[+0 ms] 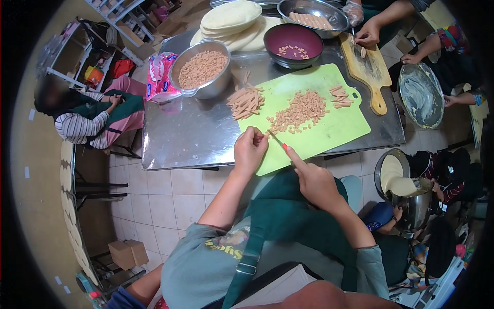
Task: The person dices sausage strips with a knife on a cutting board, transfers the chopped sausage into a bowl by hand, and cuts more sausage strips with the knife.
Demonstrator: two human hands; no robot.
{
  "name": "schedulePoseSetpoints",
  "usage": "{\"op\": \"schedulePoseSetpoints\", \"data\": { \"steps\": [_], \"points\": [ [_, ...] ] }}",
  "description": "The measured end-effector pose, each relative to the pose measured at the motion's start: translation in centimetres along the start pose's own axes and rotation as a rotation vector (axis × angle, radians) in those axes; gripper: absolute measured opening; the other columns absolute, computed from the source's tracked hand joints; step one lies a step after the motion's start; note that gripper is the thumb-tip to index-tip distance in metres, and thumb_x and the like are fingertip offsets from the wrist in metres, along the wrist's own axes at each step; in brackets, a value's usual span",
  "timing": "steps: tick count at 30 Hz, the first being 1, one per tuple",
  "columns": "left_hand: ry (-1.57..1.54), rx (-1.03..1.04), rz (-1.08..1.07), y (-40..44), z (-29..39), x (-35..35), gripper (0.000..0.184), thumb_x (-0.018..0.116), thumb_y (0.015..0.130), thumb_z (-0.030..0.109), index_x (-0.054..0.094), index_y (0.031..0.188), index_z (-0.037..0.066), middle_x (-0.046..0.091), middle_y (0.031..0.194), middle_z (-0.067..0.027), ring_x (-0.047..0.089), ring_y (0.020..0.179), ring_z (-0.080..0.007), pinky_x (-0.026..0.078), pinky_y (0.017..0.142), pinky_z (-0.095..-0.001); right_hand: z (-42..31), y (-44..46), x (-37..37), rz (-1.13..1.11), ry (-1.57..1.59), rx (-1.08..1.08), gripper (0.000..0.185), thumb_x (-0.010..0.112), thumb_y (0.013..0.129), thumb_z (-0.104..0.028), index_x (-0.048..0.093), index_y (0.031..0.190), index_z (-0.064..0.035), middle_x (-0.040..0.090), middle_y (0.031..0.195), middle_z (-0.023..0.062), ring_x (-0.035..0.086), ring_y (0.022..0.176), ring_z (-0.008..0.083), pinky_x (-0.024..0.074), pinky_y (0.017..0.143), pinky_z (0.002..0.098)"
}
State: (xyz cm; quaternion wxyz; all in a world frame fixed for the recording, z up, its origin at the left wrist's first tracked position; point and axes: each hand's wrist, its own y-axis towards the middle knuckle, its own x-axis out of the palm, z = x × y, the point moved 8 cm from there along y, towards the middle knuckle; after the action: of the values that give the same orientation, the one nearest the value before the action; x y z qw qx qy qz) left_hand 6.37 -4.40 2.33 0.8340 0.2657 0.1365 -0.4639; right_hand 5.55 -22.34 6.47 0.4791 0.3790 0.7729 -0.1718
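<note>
A small knife [277, 139] with a red handle is in my right hand [315, 180], its index finger stretched along the handle. The blade points to the fingertips of my left hand [250, 149], which pinch a sausage strip, mostly hidden, at the near edge of a green cutting board [343, 126]. Just beyond the blade spreads a heap of diced sausage [301, 110]. Uncut sausage strips [246, 102] lie in a pile at the board's far left corner. A smaller group of strips [340, 97] rests near the board's handle hole.
On the metal table [170, 141] stand a pot of diced sausage [201, 72], a maroon bowl [293, 44], stacked flatbreads [230, 20] and a pink package [160, 77]. Another person's hand [368, 33] works over a wooden board [368, 77]. Other people sit left and right.
</note>
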Motion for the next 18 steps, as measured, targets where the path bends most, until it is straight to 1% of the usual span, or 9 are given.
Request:
{"op": "schedulePoseSetpoints", "data": {
  "steps": [1,3,10,16,18],
  "points": [
    [0.001,0.001,0.002,0.0,-0.1,0.0,0.018,0.068,0.073,0.002,0.050,0.075,0.000,0.057,0.064,-0.0107,0.058,0.057,-0.0204,0.047,0.053,-0.0293,-0.1,0.3,0.2,0.001,0.000,-0.002,0.061,0.053,0.080,-0.008,0.038,0.138,-0.0201,0.053,0.057,0.0116,0.055,0.048,0.0286,0.0455,0.048,0.0402],
    [0.038,0.017,-0.009,-0.1,-0.3,0.1,0.021,0.070,0.074,0.006,0.050,0.076,0.002,0.058,0.064,-0.0060,0.056,0.056,-0.0103,0.047,0.052,-0.0237,0.0,0.8,0.9,-0.014,-0.002,-0.010,0.061,0.054,0.078,-0.006,0.040,0.136,-0.0171,0.053,0.056,0.0115,0.054,0.047,0.0280,0.0443,0.046,0.0393],
    [0.052,0.049,0.006,-0.1,-0.3,0.2,0.019,0.069,0.074,0.004,0.050,0.075,0.001,0.058,0.064,-0.0064,0.057,0.056,-0.0113,0.048,0.053,-0.0242,0.2,1.2,2.4,-0.114,-0.004,0.033,0.066,0.053,0.076,-0.004,0.037,0.138,-0.0181,0.054,0.056,0.0128,0.054,0.048,0.0300,0.0446,0.048,0.0412],
    [0.079,0.086,0.016,-0.1,-0.1,0.1,0.018,0.068,0.074,0.003,0.050,0.075,0.001,0.058,0.064,-0.0072,0.058,0.057,-0.0130,0.048,0.053,-0.0246,0.5,-0.3,1.9,-0.125,0.032,0.073,0.064,0.053,0.080,-0.006,0.034,0.139,-0.0218,0.054,0.057,0.0138,0.055,0.049,0.0309,0.0451,0.049,0.0427],
    [0.078,0.048,-0.002,0.0,-0.2,0.2,0.018,0.069,0.074,0.004,0.051,0.077,0.001,0.059,0.065,-0.0084,0.058,0.057,-0.0145,0.048,0.054,-0.0257,1.1,-0.9,1.9,-0.180,0.062,0.113,0.061,0.051,0.083,-0.008,0.033,0.140,-0.0214,0.059,0.066,0.0162,0.059,0.056,0.0328,0.0471,0.055,0.0436]
  ]
}}
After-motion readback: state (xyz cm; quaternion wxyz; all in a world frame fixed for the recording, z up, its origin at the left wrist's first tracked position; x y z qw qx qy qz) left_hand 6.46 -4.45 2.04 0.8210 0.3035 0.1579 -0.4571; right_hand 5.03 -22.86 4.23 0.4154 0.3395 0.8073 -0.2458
